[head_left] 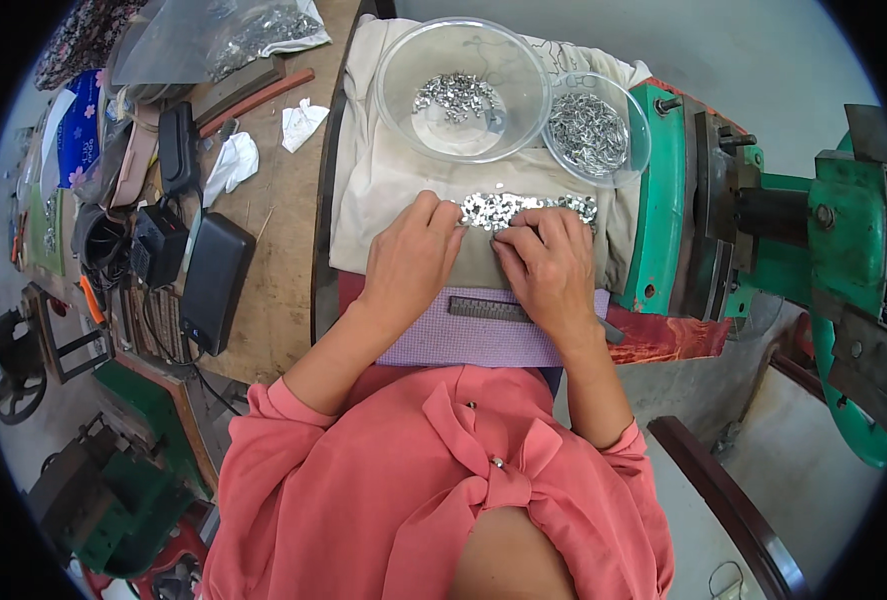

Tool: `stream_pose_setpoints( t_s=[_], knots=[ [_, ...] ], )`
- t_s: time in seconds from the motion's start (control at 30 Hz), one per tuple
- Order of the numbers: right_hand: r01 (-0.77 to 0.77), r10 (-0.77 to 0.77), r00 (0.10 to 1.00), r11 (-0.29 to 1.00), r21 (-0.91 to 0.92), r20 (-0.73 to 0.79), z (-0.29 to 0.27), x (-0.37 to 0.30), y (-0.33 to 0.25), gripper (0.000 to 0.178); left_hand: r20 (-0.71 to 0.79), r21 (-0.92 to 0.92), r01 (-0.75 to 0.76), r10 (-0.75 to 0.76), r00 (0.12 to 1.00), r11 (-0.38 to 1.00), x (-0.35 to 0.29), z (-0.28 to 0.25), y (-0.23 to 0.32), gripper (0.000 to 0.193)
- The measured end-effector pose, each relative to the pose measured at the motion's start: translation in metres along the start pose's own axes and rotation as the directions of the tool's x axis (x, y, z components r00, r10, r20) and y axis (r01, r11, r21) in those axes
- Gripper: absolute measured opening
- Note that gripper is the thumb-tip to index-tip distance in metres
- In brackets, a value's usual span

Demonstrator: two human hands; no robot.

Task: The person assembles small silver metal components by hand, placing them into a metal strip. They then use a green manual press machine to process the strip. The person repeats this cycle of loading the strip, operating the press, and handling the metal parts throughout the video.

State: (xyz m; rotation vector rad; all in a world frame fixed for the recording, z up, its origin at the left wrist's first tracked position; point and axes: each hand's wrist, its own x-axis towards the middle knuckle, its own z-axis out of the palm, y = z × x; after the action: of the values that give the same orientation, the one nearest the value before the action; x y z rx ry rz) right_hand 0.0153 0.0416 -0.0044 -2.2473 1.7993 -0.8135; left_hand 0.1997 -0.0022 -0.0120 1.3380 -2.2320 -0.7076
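A row of small shiny silver metal pieces (pixel 493 210) lies spread on the pale cloth (pixel 363 225) in front of me. At the left end of that row is my left hand (pixel 415 248), its fingers curled and thumb pressed to the fingertips. My right hand (pixel 551 262) reaches over the row's near side, fingers bent and thumb against the index finger. Whatever either pinch holds is too small or hidden to make out. Behind the row stand a large clear plastic tub (pixel 388 118) with some silver pieces in its bottom and a smaller clear bowl (pixel 639 150) heaped with thin metal parts.
A dark grey strip (pixel 485 308) rests on purple checked cloth (pixel 433 340) below my hands. To the right rises a green machine (pixel 653 200) with metal fittings. A wooden table (pixel 293 200) at left carries a black case (pixel 215 280), a black adapter (pixel 158 245), crumpled tissue (pixel 303 124) and bags.
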Motion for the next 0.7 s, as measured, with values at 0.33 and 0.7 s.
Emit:
stream_pose_setpoints(
  t_s=[0.33, 0.7],
  knots=[
    [-0.013, 0.015, 1.000, 0.995, 0.096, -0.017, -0.001, -0.008, -0.012, 0.017, 0.063, -0.012, -0.029, 0.030, 0.998, 0.999, -0.013, -0.007, 0.006, 0.013],
    [-0.022, 0.021, 1.000, 0.996, 0.091, 0.004, -0.003, -0.016, -0.019, 0.014, 0.202, -0.106, 0.023, -0.001, 0.979, 0.994, -0.010, -0.015, 0.001, 0.008]
  ],
)
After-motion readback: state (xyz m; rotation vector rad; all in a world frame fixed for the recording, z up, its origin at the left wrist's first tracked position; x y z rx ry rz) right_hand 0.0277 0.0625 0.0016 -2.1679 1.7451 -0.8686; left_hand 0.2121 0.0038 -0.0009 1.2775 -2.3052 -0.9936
